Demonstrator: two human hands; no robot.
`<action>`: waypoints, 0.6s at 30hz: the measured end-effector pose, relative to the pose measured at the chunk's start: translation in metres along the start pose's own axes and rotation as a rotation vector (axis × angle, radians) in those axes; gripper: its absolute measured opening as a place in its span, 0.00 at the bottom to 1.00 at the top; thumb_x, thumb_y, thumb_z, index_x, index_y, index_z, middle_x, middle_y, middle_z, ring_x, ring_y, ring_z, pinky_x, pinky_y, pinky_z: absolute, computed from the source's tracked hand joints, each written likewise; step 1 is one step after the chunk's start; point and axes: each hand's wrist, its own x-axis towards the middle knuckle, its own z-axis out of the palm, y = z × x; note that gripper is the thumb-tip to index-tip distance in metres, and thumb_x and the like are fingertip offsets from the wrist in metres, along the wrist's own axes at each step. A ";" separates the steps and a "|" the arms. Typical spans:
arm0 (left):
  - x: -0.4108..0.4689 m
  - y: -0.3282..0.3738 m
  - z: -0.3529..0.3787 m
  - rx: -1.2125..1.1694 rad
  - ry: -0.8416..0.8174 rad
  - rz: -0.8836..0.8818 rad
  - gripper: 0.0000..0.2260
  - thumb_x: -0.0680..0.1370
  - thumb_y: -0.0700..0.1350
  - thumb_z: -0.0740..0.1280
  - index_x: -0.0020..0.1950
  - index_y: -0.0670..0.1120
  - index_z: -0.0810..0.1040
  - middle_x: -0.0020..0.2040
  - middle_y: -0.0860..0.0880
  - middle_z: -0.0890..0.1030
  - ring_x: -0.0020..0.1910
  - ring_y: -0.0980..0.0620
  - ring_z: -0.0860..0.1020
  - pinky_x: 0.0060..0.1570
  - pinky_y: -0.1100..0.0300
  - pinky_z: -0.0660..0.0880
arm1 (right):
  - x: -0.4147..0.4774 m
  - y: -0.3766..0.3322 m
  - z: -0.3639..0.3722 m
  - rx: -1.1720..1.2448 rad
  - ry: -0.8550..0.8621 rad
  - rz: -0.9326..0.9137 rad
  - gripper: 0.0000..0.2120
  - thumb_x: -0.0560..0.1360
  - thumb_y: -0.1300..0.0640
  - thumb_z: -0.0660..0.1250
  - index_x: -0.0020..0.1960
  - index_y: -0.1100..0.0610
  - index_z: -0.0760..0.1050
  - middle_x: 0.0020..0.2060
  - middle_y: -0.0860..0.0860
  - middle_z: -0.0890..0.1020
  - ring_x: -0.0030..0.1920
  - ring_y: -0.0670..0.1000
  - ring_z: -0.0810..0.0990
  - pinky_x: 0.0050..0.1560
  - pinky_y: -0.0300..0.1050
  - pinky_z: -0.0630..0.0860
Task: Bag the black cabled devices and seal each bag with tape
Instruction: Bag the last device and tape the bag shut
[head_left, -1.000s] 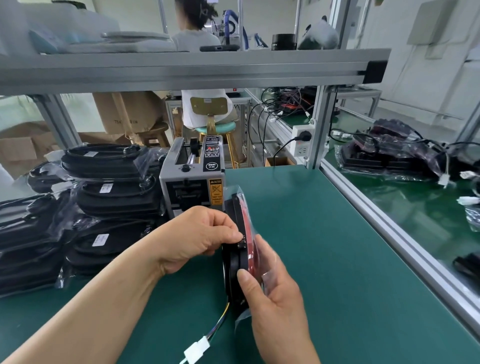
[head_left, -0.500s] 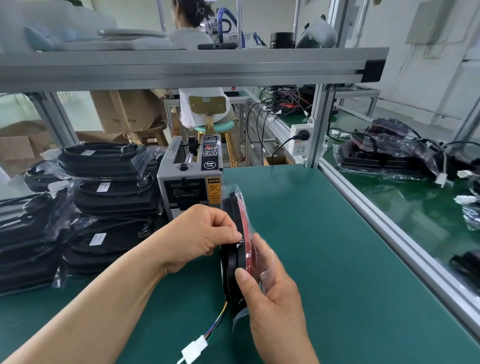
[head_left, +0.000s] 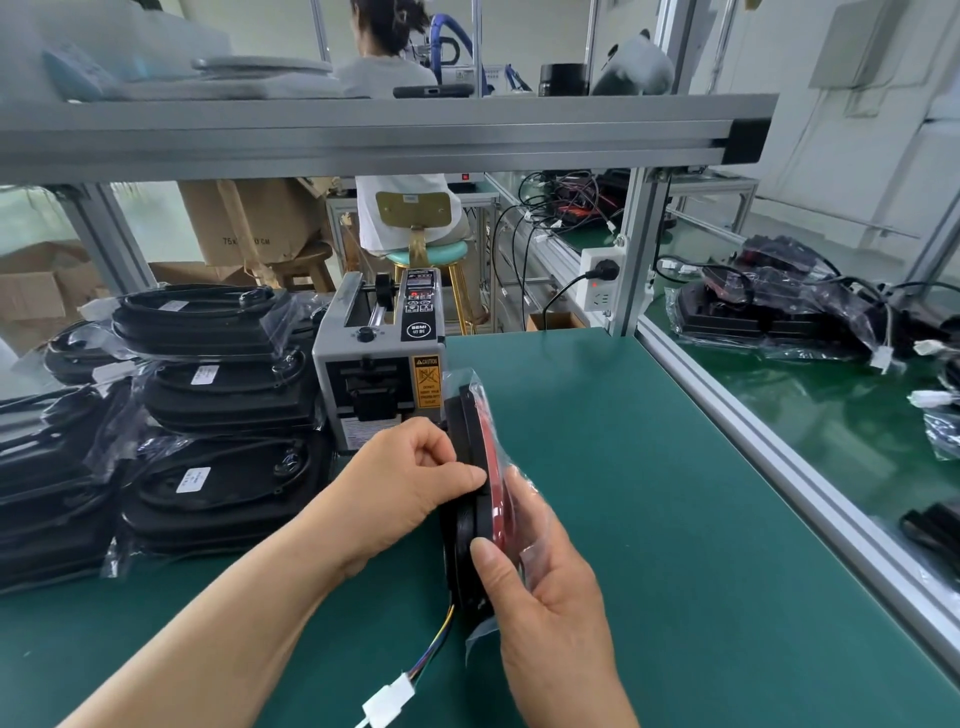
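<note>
Left hand (head_left: 410, 483) reaching in from lower left, forearm stretched diagonal over the green desk (head_left: 649, 467), wrist a bit bent. Fingers curled into a loose fist, thumb w/ forefinger pinched on the upper edge of the black device (head_left: 467, 525) — closed on it. Right hand (head_left: 545, 587) coming up from bottom centre, palm turned to the left, thumb (head_left: 485, 558) pressed on the near black rim, other fingers behind, seen through the clear plastic bag (head_left: 519, 499). So closed around device and bag together.

Device held on edge, upright, approx. in the middle of the desk, above the surface, just in front of the grey tape dispenser (head_left: 379, 374). Red face of the device turned right, inside the bag; bag top standing over the device near the dispenser's caution label, loose bag end hanging under the right hand. Coloured cable (head_left: 434, 649) dropping from the lower end of the device, w/ a white connector (head_left: 388, 702) lying on the desk near the bottom edge.

On the left — stacks of bagged black devices (head_left: 208, 395) beside the dispenser, touching it or nearly, cannot tell. More bagged devices (head_left: 769, 317) on the next desk at right, well apart.
</note>
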 end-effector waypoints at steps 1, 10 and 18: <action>-0.001 -0.002 0.004 -0.020 0.036 -0.013 0.14 0.70 0.53 0.76 0.38 0.48 0.73 0.28 0.56 0.71 0.26 0.58 0.66 0.28 0.65 0.64 | 0.000 0.000 0.001 0.001 -0.004 -0.004 0.29 0.78 0.70 0.66 0.74 0.51 0.68 0.68 0.42 0.77 0.69 0.42 0.74 0.74 0.51 0.68; -0.013 -0.004 0.009 -0.201 -0.023 -0.053 0.18 0.68 0.53 0.79 0.45 0.46 0.73 0.34 0.53 0.75 0.33 0.57 0.73 0.34 0.65 0.70 | -0.001 -0.004 0.001 -0.029 -0.015 0.040 0.32 0.71 0.58 0.68 0.74 0.46 0.69 0.66 0.45 0.80 0.67 0.47 0.77 0.71 0.54 0.71; -0.016 -0.003 0.007 -0.513 -0.178 -0.153 0.14 0.68 0.36 0.76 0.47 0.44 0.73 0.36 0.49 0.75 0.36 0.53 0.75 0.38 0.60 0.74 | -0.001 -0.010 -0.001 0.026 -0.019 0.034 0.29 0.77 0.74 0.64 0.73 0.55 0.69 0.64 0.44 0.81 0.66 0.44 0.78 0.67 0.39 0.73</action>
